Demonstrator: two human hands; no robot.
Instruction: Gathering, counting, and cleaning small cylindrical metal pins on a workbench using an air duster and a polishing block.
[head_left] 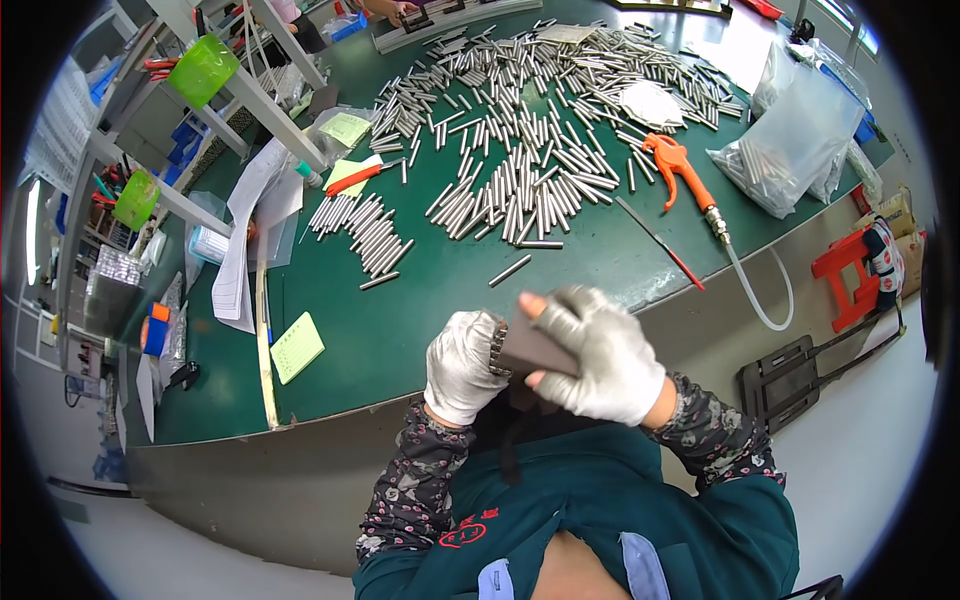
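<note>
Both my hands wear white gloves and meet just off the table's front edge. My left hand [460, 365] is closed around a bundle of metal pins [497, 348], whose ends show in a row beside its fingers. My right hand [608, 360], thumb and a fingertip bare, grips a dark grey-brown block [537, 346] and holds it against or right beside those pin ends. Whether the two touch cannot be made out. On the table beyond my hands lies a single loose metal pin [510, 270].
A large pile of metal pins [530, 180] spreads over the green table [400, 350]. An orange air gun [685, 170] with a hose, a thin red-handled file [660, 243], plastic bags [785, 140], an orange-handled tool [355, 180] and a yellow-green note [298, 348] lie around it.
</note>
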